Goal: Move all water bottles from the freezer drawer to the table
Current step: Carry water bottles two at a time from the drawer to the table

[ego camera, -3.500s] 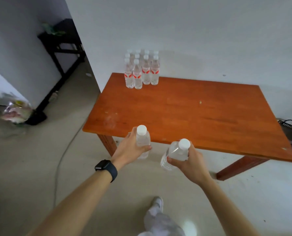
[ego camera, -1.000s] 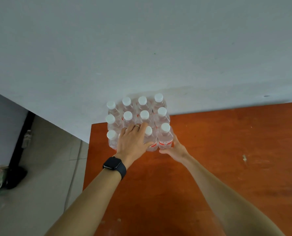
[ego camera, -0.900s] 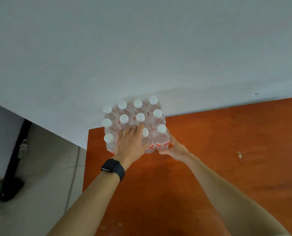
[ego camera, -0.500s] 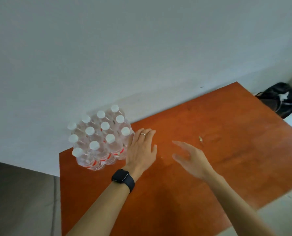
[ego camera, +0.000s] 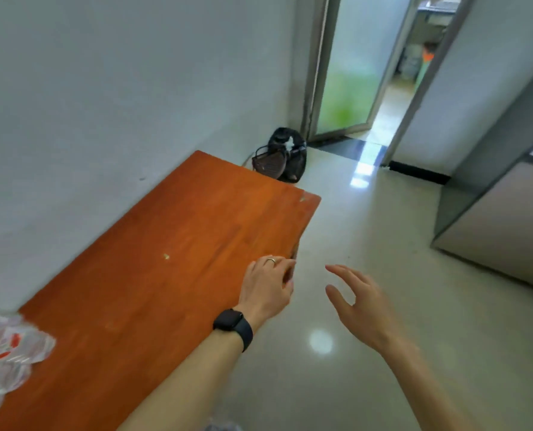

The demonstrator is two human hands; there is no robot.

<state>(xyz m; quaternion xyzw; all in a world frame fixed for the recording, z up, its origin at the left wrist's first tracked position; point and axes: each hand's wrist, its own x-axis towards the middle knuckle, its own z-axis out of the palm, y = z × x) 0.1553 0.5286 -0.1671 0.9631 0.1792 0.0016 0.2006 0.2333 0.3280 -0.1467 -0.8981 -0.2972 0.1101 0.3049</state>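
Both hands were empty: the left hand [ego camera: 266,286] (black watch [ego camera: 234,327] at the wrist) lay loosely spread over the near edge of the orange table [ego camera: 172,250], and the right hand [ego camera: 357,303] hung wide open above the floor. Blurred water bottles [ego camera: 4,353] stood at the table's far-left end. Farther right stood a dark fan [ego camera: 279,160], then a doorway [ego camera: 383,73].

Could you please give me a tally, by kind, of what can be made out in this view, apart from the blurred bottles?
Bare hands: 2, the left hand and the right hand, both empty
Wooden table: 1
Black smartwatch: 1
Ring: 1
Black fan on the floor: 1
Total: 6
The water bottles at the left edge are too blurred to count.
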